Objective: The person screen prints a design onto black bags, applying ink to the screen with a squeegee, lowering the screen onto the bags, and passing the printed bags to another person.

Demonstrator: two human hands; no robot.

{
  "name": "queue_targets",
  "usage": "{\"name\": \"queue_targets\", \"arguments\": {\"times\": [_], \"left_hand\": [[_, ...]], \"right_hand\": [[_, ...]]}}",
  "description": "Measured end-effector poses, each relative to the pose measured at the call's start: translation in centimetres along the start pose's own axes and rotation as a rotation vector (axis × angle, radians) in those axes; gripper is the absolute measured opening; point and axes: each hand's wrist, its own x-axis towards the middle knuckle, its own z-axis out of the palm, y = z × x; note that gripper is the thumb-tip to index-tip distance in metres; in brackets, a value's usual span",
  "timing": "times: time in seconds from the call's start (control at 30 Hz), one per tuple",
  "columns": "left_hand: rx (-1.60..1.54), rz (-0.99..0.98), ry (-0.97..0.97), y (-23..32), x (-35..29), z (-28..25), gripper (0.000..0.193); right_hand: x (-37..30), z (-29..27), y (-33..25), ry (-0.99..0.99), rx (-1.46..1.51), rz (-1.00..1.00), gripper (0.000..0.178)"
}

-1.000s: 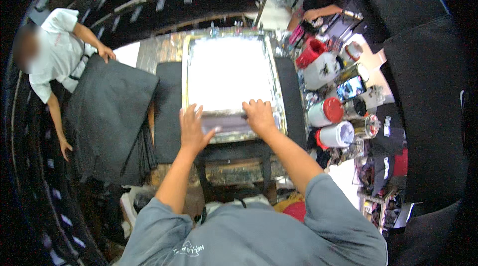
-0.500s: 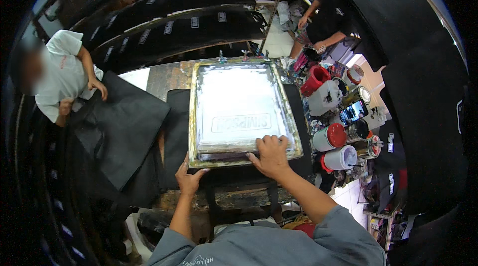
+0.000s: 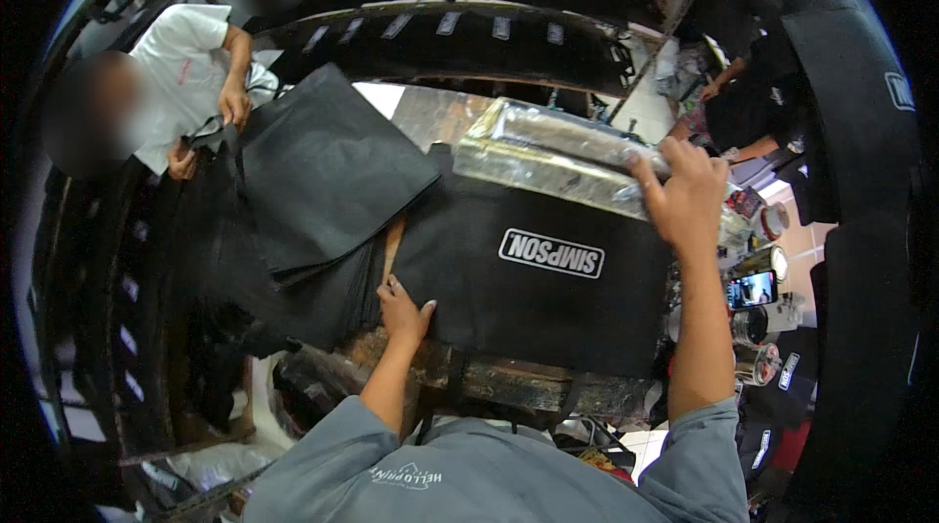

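Note:
A printing screen frame (image 3: 558,171), worn and paint-stained, stands tilted up at the far side of the work table. My right hand (image 3: 683,192) grips its raised edge toward the right end, fingers over the top and thumb on the near side. Below it a black fabric bag (image 3: 538,313) lies flat, bearing a white printed label (image 3: 551,254). My left hand (image 3: 403,316) rests at the bag's near left edge, thumb spread from the fingers, holding nothing that I can see.
At the left, a person in a white shirt (image 3: 186,73) handles a black bag (image 3: 337,166) above a stack of black fabric. Paint tins (image 3: 758,363) and a phone (image 3: 751,290) crowd the right side. Racks (image 3: 430,48) with black sheets stand behind; another person (image 3: 753,97) is at far right.
The screen frame has swung up from lying flat, uncovering the bag and its white print. My right hand has risen with it; my left hand has left the frame. The co-worker's bag has shifted.

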Motion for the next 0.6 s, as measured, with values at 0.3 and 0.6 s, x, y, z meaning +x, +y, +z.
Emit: {"name": "queue_targets", "arguments": {"times": [0.3, 0.6], "left_hand": [[0.054, 0.086, 0.108, 0.2, 1.2, -1.4, 0.096], [-0.321, 0.474, 0.025, 7.1, 3.2, -11.0, 0.046]], "right_hand": [[-0.4, 0.3, -0.3, 0.009, -0.045, 0.015, 0.049], [-0.7, 1.0, 0.0, 0.008, -0.056, -0.012, 0.049]]}}
